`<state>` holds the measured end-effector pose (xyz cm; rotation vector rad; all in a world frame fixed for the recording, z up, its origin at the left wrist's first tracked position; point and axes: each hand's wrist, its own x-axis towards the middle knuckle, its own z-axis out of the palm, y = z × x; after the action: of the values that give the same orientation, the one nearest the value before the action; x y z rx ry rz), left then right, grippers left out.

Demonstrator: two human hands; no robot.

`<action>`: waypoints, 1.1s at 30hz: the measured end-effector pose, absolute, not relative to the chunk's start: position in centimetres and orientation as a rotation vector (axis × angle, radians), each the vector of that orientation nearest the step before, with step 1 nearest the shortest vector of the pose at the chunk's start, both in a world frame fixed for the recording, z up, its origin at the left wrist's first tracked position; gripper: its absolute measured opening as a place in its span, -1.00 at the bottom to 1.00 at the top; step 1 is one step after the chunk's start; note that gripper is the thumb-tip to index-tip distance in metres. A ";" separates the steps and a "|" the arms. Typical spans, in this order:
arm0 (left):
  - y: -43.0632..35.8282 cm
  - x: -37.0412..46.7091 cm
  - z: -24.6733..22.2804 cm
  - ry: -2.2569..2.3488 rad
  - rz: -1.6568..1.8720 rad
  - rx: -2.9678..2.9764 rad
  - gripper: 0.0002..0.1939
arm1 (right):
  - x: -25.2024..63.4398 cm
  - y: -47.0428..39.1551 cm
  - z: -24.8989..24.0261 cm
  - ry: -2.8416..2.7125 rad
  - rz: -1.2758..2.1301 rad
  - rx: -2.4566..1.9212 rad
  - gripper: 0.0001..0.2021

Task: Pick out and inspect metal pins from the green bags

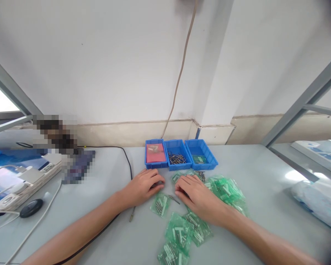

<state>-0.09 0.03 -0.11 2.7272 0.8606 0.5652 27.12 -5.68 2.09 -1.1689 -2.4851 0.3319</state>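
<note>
My left hand (145,187) rests on the grey table with its fingers loosely bent, and a gap shows between thumb and fingers. My right hand (197,195) is curled palm down, its fingertips hidden from view; what they hold, if anything, I cannot make out. Between the hands lie a thin metal pin (174,199) and a small green plastic bag (160,204) with metal pins inside. Another green bag (177,176) lies just beyond my right fingers, beside several loose metal parts (201,175). More filled green bags (179,233) lie nearer me.
Three blue bins stand behind the hands: one with a red packet (156,152), one with loose pins (177,158), one with a green packet (200,159). Green bags (226,189) pile up at right. A black cable (128,162) crosses the left side, near a power strip (30,182).
</note>
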 end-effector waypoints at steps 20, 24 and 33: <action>0.1 -0.1 -0.3 0.875 0.566 2.735 -0.80 | 27.0 -6.1 2.6 -2.603 0.354 -1.053 -0.91; 0.1 -0.1 -0.3 0.881 0.566 2.733 -0.80 | 26.8 -6.2 2.7 -2.610 0.289 -1.091 -0.89; 0.1 0.0 -0.2 0.875 0.574 2.731 -0.82 | 26.7 -6.0 2.6 -2.472 0.331 -1.198 -0.84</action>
<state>-0.02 0.06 -0.24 2.7311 0.8754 0.5736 26.68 -5.96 2.64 -1.1982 -2.4721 0.3313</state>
